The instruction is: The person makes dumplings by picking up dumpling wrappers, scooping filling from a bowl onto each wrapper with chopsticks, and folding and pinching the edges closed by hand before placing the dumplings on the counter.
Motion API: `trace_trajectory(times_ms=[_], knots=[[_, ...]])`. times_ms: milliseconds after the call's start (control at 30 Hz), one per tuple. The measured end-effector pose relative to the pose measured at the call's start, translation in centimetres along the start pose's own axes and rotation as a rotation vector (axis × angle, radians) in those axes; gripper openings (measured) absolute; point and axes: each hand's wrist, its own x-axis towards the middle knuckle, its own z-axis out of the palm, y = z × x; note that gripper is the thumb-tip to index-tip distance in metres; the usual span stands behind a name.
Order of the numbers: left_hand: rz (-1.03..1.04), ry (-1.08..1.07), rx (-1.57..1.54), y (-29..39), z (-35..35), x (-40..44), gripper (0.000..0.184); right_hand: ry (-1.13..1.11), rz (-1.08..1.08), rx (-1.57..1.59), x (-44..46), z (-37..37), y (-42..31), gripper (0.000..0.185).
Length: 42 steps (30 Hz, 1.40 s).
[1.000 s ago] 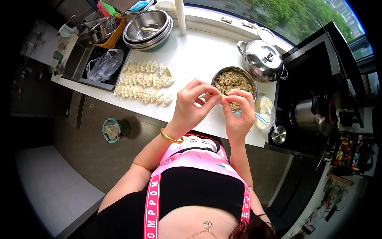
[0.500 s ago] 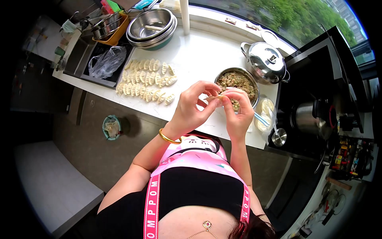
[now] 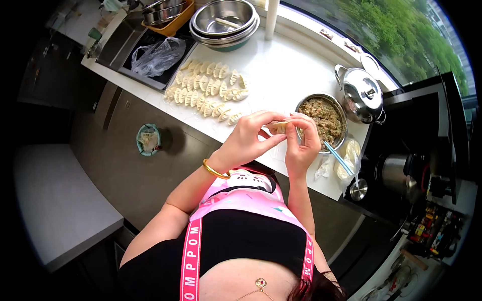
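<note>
A dumpling [image 3: 277,128] is pinched between my two hands over the counter's front part. My left hand [image 3: 252,134], with a gold bangle at the wrist, grips its left side. My right hand [image 3: 303,142] has thumb and fingers closed on its right end. Just beyond my right hand is a steel bowl of chopped filling [image 3: 324,118], with blue chopsticks [image 3: 339,159] leaning over its rim. Rows of folded dumplings [image 3: 203,89] lie on the counter to the left. A plastic bag with pale dough [image 3: 350,156] lies right of the chopsticks.
Stacked steel bowls [image 3: 224,22] stand at the back left, beside a sink with a clear plastic bag [image 3: 158,56]. A lidded pot [image 3: 361,95] is behind the filling bowl. Another pot [image 3: 396,170] sits on the stove at right. A bin [image 3: 148,140] is on the floor.
The view has turned, so the counter items appear farther right and the dumpling rows are tilted. My fingers have shifted along the dumpling, which now shows more between them.
</note>
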Motion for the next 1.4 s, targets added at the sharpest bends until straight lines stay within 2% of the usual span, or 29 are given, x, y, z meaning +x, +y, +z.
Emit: trace_trajectory(times_ms=[200, 267, 400, 433, 467, 567, 667, 800, 867, 967, 1200, 1267, 1333, 1400], knots=[[-0.101, -0.12, 0.006, -3.4, -2.5, -0.9, 0.031, -0.149, 0.11, 0.102, -1.4, 2.0, 1.4, 0.005], [-0.115, -0.131, 0.013, -4.7, -2.9, -1.4, 0.03, -0.2, 0.048, 0.012, -1.9, 2.7, 1.9, 0.006], [-0.15, -0.105, 0.002, -7.0, -3.9, -2.5, 0.027, -0.229, 0.08, -0.039, -3.5, 4.7, 3.2, 0.006], [-0.175, -0.106, 0.023, -7.9, -4.2, -2.8, 0.024, -0.309, 0.047, -0.065, -3.8, 4.9, 3.8, 0.013], [-0.198, -0.109, 0.044, -8.9, -4.4, -3.1, 0.022, -0.309, 0.052, -0.064, -4.1, 5.4, 3.9, 0.013], [-0.234, -0.071, 0.033, -12.3, -4.8, -3.1, 0.022, -0.276, 0.167, -0.129, -4.7, 6.4, 4.0, 0.032], [-0.328, -0.065, 0.095, -15.0, -5.2, -2.4, 0.024, -0.236, 0.309, -0.138, -5.7, 5.2, 5.3, 0.027], [-0.269, -0.048, 0.265, -21.1, -4.8, -0.6, 0.024, -0.201, 0.419, -0.237, -6.9, 2.7, 5.9, 0.02], [-0.214, 0.026, 0.459, -24.2, -4.2, 0.8, 0.022, -0.171, 0.447, -0.262, -7.5, 1.5, 5.8, 0.017], [-0.182, -0.01, 0.529, -27.0, -3.6, 2.7, 0.021, -0.134, 0.514, -0.322, -8.5, -0.3, 5.3, 0.014], [-0.119, -0.158, 0.858, -27.3, -3.3, 3.1, 0.021, -0.054, 0.532, -0.41, -9.9, -3.6, 4.5, 0.012], [-0.074, -0.052, 0.872, -25.8, -4.0, 2.7, 0.025, -0.044, 0.541, -0.405, -10.0, -4.6, 4.6, 0.011], [-0.134, -0.008, 0.881, -24.3, -4.9, 2.0, 0.028, -0.036, 0.547, -0.397, -10.0, -5.6, 4.8, 0.011], [-0.199, 0.215, 0.739, -23.4, -5.4, 0.7, 0.027, -0.032, 0.558, -0.406, -10.2, -7.2, 5.2, 0.01]])
